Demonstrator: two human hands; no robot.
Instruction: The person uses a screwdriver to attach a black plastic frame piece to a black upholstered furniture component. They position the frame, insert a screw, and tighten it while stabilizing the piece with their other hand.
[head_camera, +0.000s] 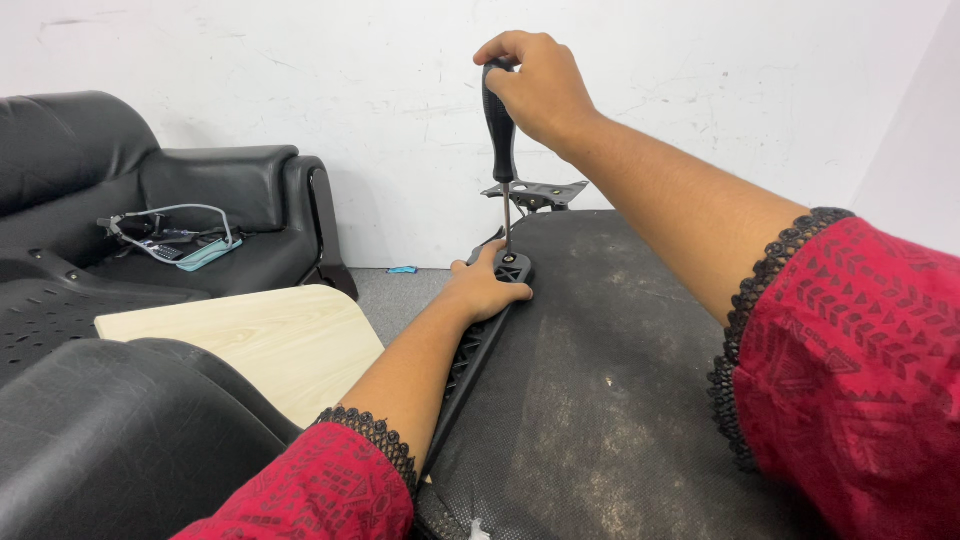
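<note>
The right hand (530, 85) is clenched over the top of a black-handled screwdriver (499, 130), holding it upright so that its thin metal shaft runs straight down into a round screw hole at the end of a black ribbed plastic arm piece (480, 345). That vertical hold, with the palm over the butt of the handle, looks suited to pressing down along the shaft while turning. The left hand (485, 290) lies flat on the end of the arm piece just beside the hole, fingers curled around its edge, apparently steadying the part so it stays put; it grasps the plastic rather than the tool. The arm piece lies along the left edge of a dusty black fabric-covered chair underside (610, 390), which is turned up toward the camera and serves here in place of a worktop. Beyond the tool tip a grey metal bracket (535, 192) stands up from the far end of that underside. To the left are a pale wooden board (265, 340), a black curved plastic shell (110, 440), and a black leather sofa (200, 190) whose seat carries a tangle of cables and a teal face mask (175, 240). No open container shows anywhere; a small blue scrap (402, 269) lies on the grey floor by the wall.
</note>
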